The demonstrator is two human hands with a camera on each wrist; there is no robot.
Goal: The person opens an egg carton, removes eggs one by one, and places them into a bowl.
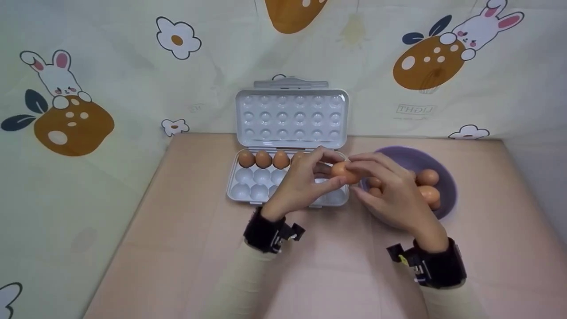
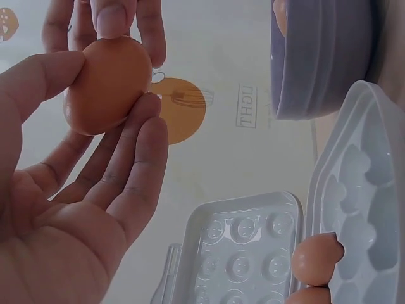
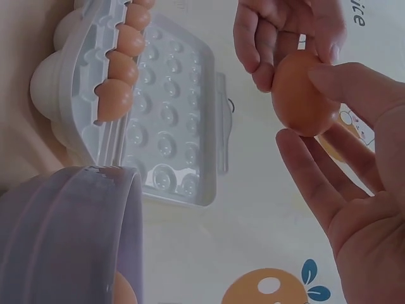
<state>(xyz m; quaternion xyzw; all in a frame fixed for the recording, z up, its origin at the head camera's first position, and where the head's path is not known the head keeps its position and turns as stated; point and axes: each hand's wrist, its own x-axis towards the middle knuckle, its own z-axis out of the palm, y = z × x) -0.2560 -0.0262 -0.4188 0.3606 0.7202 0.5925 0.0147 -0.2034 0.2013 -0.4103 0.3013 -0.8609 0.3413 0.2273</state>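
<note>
A brown egg [image 1: 345, 173] is held above the right part of the carton, beside the bowl. My left hand [image 1: 303, 179] grips it between thumb and fingers from the left. From the other side my right hand [image 1: 396, 190] pinches the same egg, its thumb and fingertips on the shell in the right wrist view. Below them lies the open white egg carton [image 1: 230, 186], with brown eggs [image 1: 263, 159] upright in its back row. The left hand hides part of that row and of the front cups. A purple bowl [image 1: 451, 195] with several more eggs [image 1: 428, 177] stands under and beyond the right hand.
The carton's dimpled lid [image 1: 292, 141] stands raised at the back, near the patterned wall sheet [image 1: 212, 88]. Pinkish cloth [image 1: 177, 221] covers the table. Each wrist wears a black strap with a small camera.
</note>
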